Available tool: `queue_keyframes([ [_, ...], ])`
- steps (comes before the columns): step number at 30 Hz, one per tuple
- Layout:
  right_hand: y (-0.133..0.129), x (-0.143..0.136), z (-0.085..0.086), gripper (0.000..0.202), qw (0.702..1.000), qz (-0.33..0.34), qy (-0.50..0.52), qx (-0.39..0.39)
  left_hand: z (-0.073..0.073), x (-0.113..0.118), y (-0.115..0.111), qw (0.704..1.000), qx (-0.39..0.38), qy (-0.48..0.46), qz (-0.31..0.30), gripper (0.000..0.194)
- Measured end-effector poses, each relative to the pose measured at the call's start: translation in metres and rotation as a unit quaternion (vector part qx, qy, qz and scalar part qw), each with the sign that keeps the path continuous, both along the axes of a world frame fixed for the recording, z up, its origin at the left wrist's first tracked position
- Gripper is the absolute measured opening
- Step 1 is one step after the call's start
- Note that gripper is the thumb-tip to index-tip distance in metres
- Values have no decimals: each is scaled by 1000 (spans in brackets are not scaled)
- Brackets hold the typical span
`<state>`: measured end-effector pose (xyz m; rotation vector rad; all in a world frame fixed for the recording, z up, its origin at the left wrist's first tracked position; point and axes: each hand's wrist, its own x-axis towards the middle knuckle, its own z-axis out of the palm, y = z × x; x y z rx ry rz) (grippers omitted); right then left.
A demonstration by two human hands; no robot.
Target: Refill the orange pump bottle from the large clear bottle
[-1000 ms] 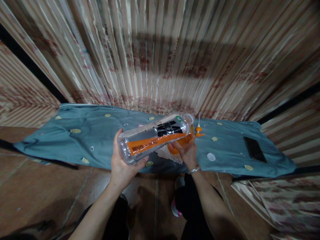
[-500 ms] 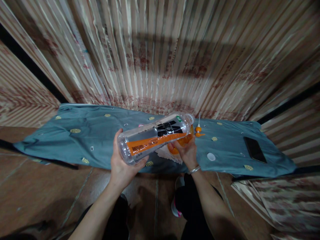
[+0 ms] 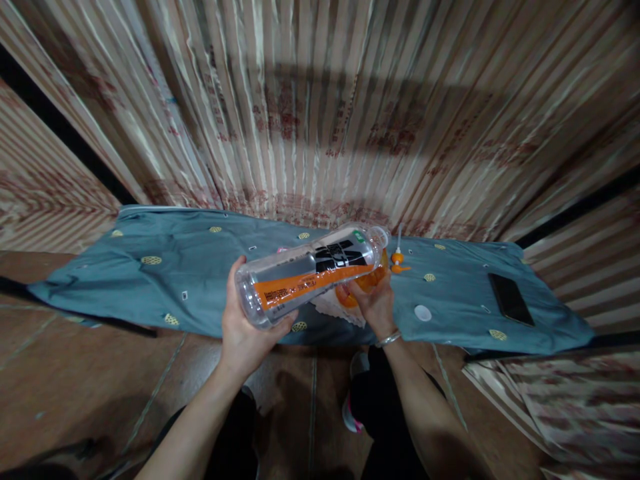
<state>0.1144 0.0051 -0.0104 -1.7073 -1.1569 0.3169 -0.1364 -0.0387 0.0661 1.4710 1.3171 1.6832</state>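
Hands [image 3: 249,339] around clear bottle [image 3: 311,272], orange bottle [image 3: 370,281]

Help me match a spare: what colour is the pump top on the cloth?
The pump top is orange, seen best in the head view.

Left hand [image 3: 247,340] grips clear bottle [image 3: 310,272] by its base, tilted; right hand [image 3: 376,301] holds orange bottle [image 3: 369,281]. Pump [image 3: 397,259], dark phone [image 3: 511,299] on surface [image 3: 110,280].

A clear bottle [image 3: 305,272] (orange-banded) slants over an orange container [image 3: 370,281].
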Motion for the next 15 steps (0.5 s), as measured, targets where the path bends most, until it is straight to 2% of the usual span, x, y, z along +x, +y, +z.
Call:
queue_keyframes([
  [7, 0, 0, 2, 78, 1000, 9, 13, 2, 0, 3, 1, 999, 8, -29, -10, 108],
  [15, 0, 0, 1, 78, 1000, 10, 13, 3, -1, 0, 1, 1000, 4, -13, -9, 108],
])
